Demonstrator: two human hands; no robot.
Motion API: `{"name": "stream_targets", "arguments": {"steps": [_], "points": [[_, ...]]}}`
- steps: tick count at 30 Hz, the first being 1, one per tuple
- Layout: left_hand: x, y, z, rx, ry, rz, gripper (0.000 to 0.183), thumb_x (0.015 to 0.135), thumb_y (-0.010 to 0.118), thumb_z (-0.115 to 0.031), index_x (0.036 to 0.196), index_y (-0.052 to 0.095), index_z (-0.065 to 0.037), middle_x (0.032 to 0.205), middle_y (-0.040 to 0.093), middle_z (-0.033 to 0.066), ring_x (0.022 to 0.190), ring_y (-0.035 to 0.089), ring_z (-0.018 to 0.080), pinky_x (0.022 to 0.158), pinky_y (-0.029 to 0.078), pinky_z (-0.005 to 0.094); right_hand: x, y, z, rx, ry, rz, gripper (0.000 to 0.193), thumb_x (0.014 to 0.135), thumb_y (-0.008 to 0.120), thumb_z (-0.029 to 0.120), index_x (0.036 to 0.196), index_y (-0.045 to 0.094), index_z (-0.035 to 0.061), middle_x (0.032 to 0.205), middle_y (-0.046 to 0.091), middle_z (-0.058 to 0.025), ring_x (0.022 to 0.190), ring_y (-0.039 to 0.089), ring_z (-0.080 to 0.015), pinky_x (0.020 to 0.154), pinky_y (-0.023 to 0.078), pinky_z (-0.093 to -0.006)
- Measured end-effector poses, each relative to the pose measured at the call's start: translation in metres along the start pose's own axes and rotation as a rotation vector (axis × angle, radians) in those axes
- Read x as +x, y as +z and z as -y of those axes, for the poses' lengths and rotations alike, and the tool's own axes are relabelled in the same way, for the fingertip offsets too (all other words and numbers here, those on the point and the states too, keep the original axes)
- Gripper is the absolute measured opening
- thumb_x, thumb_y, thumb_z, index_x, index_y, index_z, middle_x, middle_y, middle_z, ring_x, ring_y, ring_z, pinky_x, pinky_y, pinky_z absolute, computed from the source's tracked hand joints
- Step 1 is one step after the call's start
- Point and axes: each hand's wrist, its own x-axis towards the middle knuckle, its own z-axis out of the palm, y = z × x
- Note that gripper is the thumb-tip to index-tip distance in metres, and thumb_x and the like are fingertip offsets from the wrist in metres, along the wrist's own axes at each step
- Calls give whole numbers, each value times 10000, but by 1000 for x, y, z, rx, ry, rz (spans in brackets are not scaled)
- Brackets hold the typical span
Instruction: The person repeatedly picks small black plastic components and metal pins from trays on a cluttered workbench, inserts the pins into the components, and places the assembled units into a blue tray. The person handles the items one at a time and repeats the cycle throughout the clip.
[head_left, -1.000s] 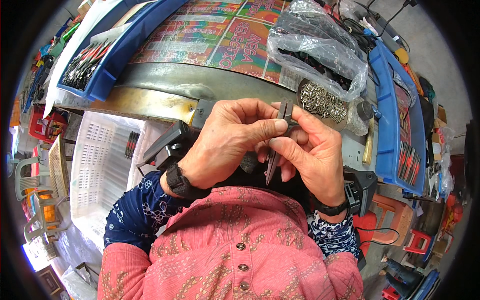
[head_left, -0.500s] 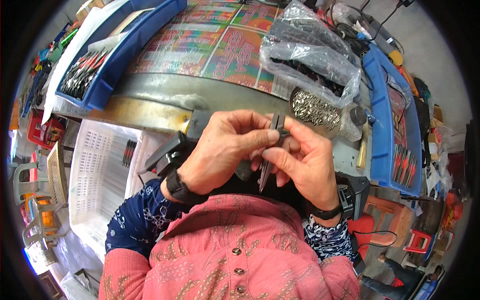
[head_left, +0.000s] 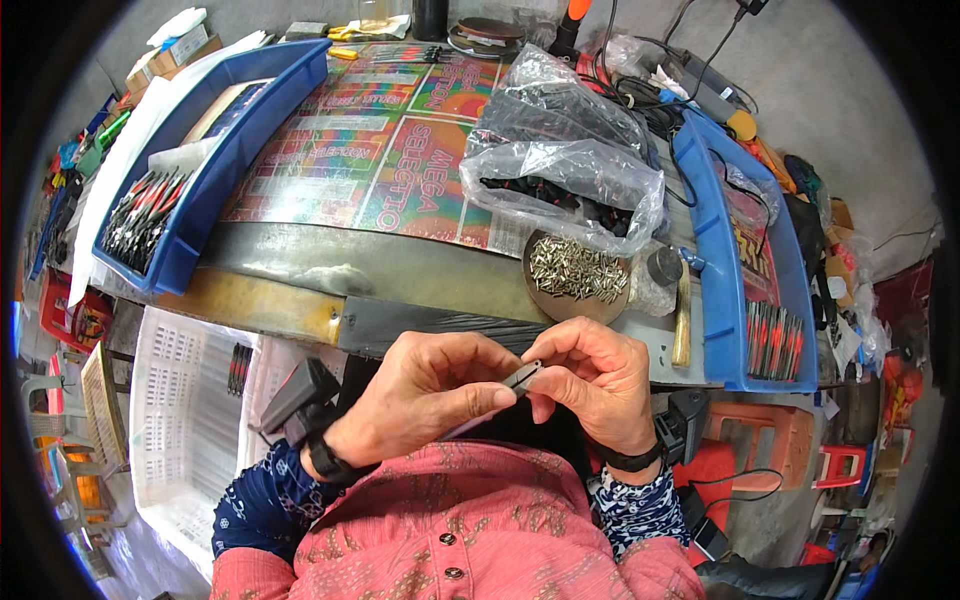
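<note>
My left hand is closed around a slim grey metal piece, with thumb and fingers pinching it in front of my chest. It has a rounded end with what looks like a small hole. Much of it is hidden by my fingers, so its exact kind is unclear. My right hand pinches the upper end of the same piece between thumb and fingers. Just beyond the hands, a round dish holds many small silvery metal pins.
A workbench spans the front. Blue trays at left and right hold red-and-black tools. A clear plastic bag of dark parts lies behind the dish; a brush lies beside it. A white basket stands lower left.
The view has tilted up, showing more of the bench's far side. The metal piece, earlier long and upright between my hands, is now turned, with its rounded end toward my right hand.
</note>
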Motion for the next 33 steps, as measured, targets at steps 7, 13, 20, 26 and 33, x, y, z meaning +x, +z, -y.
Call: {"name": "stream_targets", "arguments": {"steps": [7,13,20,26,33], "points": [[5,16,8,462,324,-282,206,867,734,-42,1038,648,31,888,675,70,760,627,99,680,517,246,6,10,-9,-49,-99,-175,173,914,699,53,1041,607,-20,845,673,-47,654,631,-75,578,518,-202],[10,14,10,592,454,-381,235,817,755,-25,1024,650,12,827,646,125,662,621,180,613,503,285,11,12,-11,-68,-100,-171,165,906,694,16,1036,610,-42,861,658,-74,653,636,-107,572,527,-218],[9,4,5,662,484,-359,214,810,751,-14,1002,660,15,786,644,100,653,625,156,604,498,271,23,3,2,-211,4,-55,157,897,695,5,1035,634,-38,873,664,-62,658,629,-87,583,526,-209],[10,-9,4,748,513,-335,233,786,749,10,1003,663,8,765,623,111,623,614,203,574,485,297,53,-28,23,-737,-227,-203,79,886,676,26,936,683,-35,792,661,-61,642,622,-105,577,481,-238],[8,-21,3,780,535,-322,211,788,734,21,979,644,16,751,606,127,586,626,256,528,488,334,116,-64,11,-1260,-411,-197,102,830,671,12,926,702,4,812,630,-118,735,621,-289,662,480,-366]]}}
